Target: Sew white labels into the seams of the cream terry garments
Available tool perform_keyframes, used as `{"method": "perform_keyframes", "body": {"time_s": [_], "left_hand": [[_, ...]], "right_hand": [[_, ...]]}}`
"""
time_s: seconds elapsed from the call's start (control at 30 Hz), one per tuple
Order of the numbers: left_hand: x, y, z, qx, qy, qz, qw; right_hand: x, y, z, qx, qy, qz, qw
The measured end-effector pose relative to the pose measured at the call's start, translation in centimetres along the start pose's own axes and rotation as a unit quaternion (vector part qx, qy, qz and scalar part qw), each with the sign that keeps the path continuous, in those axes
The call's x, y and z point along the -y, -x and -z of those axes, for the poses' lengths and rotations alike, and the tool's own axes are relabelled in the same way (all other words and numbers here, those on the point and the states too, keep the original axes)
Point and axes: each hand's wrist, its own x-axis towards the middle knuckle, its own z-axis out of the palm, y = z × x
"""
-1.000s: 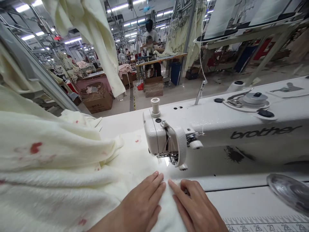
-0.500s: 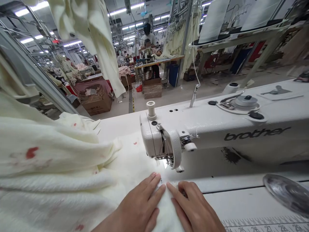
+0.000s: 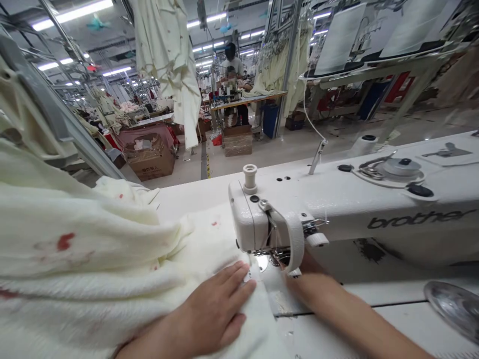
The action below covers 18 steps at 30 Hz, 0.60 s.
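Note:
Cream fabric with red marks (image 3: 209, 249) spreads over the left side of the sewing machine bed. My left hand (image 3: 220, 304) lies flat on it, fingers extended toward the needle area, near a small printed label (image 3: 250, 273) at the fabric's edge. The white sewing machine head (image 3: 243, 219) stands just beyond those fingertips. My right hand (image 3: 307, 276) is off the fabric and reaches in behind the machine's front end, under the arm. It is blurred, and its fingers are hidden by the machine.
A metal dish (image 3: 454, 306) sits at the right edge of the table. White thread cones (image 3: 339, 42) stand on a rack behind the machine. Cream garments (image 3: 168, 60) hang at upper left. A cardboard box (image 3: 151, 159) is on the floor, and a person (image 3: 232, 62) works farther back.
My right hand has left the fabric and moved forward to the right, behind the machine head. My left hand stays on the fabric. The camera view has shifted slightly.

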Motion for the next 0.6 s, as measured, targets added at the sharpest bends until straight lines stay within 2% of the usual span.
{"method": "perform_keyframes", "body": {"time_s": [0.1,0.2,0.47,0.6], "left_hand": [[0.4,-0.1,-0.1,-0.002,0.001,-0.002,1.0],[0.5,-0.3,0.0,-0.008,-0.003,-0.005,1.0],[1.0,-0.6,0.1,-0.03,0.003,-0.009,1.0],[1.2,-0.5,-0.1,-0.034,0.009,-0.005,0.999]], "right_hand": [[2.7,3.0,1.0,-0.03,0.011,0.049,0.998],[4.4,4.3,1.1,-0.075,0.03,0.065,0.995],[4.2,4.1,-0.3,-0.062,0.002,0.033,0.998],[4.4,4.3,-0.4,-0.061,-0.004,0.015,0.998]]}}
